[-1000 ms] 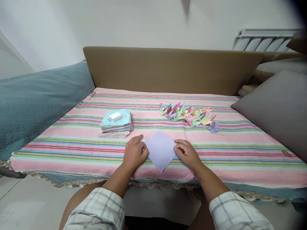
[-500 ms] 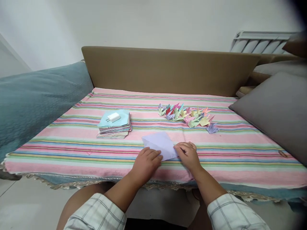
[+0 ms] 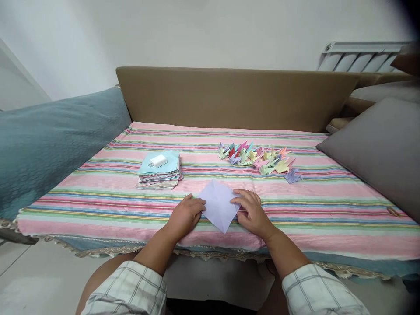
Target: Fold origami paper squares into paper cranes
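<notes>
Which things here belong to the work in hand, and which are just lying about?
Work:
lilac sheet, touched by left hand and right hand
paper stack, probably
folded paper birds, probably

Lying about, seemingly:
white plug adapter, on the stack
grey cushion

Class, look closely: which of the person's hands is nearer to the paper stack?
Left. The left hand is just right of the paper stack and nearer the person; the right hand is farther right, across the lilac sheet.
</notes>
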Tool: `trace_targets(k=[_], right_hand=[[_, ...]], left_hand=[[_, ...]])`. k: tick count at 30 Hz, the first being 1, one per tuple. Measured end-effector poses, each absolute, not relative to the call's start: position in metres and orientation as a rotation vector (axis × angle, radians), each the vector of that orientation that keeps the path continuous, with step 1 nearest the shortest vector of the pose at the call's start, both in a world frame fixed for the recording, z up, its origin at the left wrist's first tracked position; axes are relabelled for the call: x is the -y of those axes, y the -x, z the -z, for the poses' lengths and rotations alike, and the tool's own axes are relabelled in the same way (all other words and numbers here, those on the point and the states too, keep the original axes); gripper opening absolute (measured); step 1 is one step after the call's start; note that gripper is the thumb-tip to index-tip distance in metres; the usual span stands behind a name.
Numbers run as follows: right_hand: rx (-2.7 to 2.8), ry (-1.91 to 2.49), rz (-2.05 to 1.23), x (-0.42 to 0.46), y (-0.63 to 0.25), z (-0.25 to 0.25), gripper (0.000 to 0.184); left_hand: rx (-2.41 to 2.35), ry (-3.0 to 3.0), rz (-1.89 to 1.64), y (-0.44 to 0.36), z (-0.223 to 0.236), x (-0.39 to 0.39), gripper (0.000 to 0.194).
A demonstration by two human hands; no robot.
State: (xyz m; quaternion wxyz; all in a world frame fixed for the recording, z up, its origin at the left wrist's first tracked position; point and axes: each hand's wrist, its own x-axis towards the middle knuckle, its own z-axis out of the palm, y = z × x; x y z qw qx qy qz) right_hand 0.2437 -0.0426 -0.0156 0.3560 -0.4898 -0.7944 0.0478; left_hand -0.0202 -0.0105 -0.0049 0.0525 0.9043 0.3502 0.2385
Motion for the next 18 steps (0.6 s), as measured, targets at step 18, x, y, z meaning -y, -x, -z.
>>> trace_targets(k=[18], right_hand=[[2.027,1.581,-0.349,0.035,-0.261,0.018,0.031]], left_hand=[[-1.308,-2.694,-0.704,0.039,-0.004,0.002,0.023]])
